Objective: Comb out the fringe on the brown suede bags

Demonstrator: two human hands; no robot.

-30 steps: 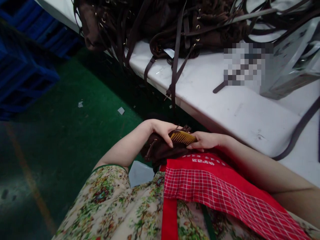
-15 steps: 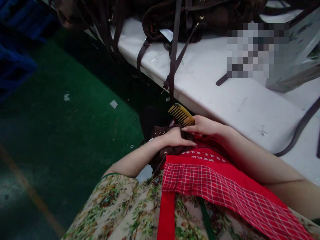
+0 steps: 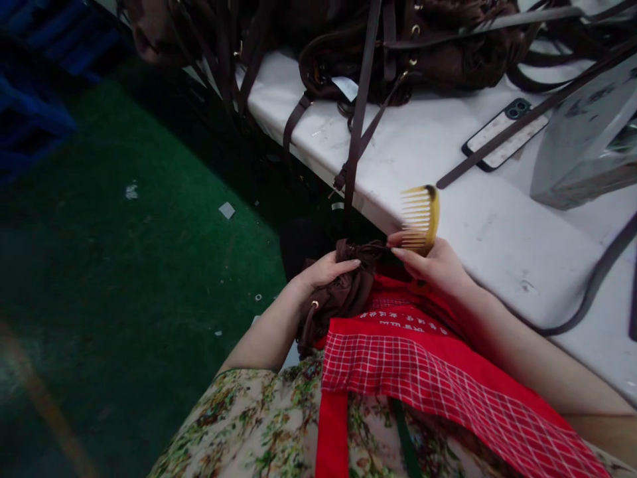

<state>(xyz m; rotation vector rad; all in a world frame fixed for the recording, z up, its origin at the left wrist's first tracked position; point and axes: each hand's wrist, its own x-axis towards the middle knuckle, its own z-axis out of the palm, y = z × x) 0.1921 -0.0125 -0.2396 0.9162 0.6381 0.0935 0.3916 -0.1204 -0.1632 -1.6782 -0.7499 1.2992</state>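
My right hand (image 3: 435,265) grips a yellow wide-toothed comb (image 3: 422,214) by its lower end, teeth pointing left, lifted just above the edge of the white table (image 3: 472,219). My left hand (image 3: 326,272) is closed over a bunched dark brown fabric piece with straps and a small metal ring (image 3: 343,295) resting on my lap. A red checked apron (image 3: 428,372) covers my lap over a floral dress.
A pile of brown bags with long straps (image 3: 358,40) lies on the table's far part, straps hanging over its edge. A phone (image 3: 505,133) lies face down beside a grey box (image 3: 582,139). Green floor (image 3: 149,252) on the left, blue crates (image 3: 30,79) beyond.
My right hand lifted the comb off the brown fabric, up and to the right, turning it upright. My left hand stayed gripping the fabric on my lap.
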